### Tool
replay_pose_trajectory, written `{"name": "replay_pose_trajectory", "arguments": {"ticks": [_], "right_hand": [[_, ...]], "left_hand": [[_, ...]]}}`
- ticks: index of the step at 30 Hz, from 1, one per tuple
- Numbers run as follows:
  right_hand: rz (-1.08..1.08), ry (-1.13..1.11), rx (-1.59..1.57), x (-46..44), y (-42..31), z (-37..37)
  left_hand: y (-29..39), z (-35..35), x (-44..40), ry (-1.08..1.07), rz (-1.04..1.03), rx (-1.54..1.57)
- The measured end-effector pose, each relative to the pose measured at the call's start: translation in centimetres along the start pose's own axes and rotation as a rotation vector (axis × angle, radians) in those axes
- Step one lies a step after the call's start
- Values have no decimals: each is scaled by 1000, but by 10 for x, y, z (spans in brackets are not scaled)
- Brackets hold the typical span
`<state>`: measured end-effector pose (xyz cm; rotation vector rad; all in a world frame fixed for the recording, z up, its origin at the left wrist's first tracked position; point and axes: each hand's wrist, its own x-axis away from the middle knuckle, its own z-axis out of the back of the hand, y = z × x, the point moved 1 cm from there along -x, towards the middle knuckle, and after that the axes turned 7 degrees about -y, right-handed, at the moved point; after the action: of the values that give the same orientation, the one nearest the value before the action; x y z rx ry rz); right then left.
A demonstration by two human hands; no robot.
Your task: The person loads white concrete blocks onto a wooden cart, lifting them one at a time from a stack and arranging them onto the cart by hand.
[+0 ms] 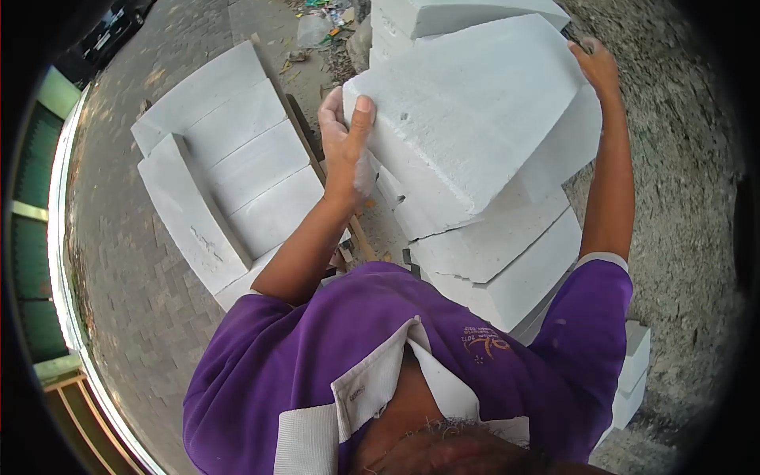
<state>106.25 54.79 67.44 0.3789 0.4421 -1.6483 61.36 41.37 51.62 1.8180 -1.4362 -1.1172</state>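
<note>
Above the edges of a white masonry stack (491, 241), a rectangular white block (475, 111) is grasped by left hand (346, 146) and right hand (598, 70), best held level.

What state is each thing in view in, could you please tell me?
Left hand: dusty, gripping a corner, thumb on top.
Right hand: fingers curled at the far corner.
Top block: held at both ends, pitted; lifted or resting, cannot tell.
Blocks beneath: stacked unevenly.
Blocks at left: side by side.
Block across them: scuffed.
Collar: open.
Litter: scattered.
</note>
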Motion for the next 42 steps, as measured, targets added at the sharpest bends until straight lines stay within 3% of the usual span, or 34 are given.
{"name": "replay_pose_trajectory", "arguments": {"ticks": [3,7,8,12,21,24,26,29,31,32,35,37,40,42], "right_hand": [[-154,-195,92,-64,70,-41],[-207,-363,41,-122,170,-114],[-311,-636,-170,-130,172,-114],[-331,-675,-412,-125,149,-119],[-294,-671,-219,-107,109,-114],[-329,-658,-131,-70,94,-87],[-365,-651,-67,-48,83,-71],[-425,-633,-20,-24,67,-48],[-452,-609,-27,-12,49,-36],[-466,-530,-133,-4,40,-32],[-506,-462,-326,11,-8,-17],[-476,-500,-323,9,-25,-1],[-455,-565,-255,-8,-29,20],[-460,-579,-191,-26,-24,29]], "left_hand": [[1,4,19,-85,340,223],[11,1,30,-140,408,277],[11,0,30,-179,403,279],[5,1,30,-116,393,281],[15,10,23,-120,324,368],[28,44,13,-236,291,332],[48,67,12,-164,287,244],[53,114,3,-246,313,163],[50,122,-1,-4,327,53],[49,126,-1,-12,323,54],[40,131,-3,-99,400,224],[26,125,3,52,514,328],[0,151,3,-95,603,504],[-31,162,3,-71,687,652]]}}
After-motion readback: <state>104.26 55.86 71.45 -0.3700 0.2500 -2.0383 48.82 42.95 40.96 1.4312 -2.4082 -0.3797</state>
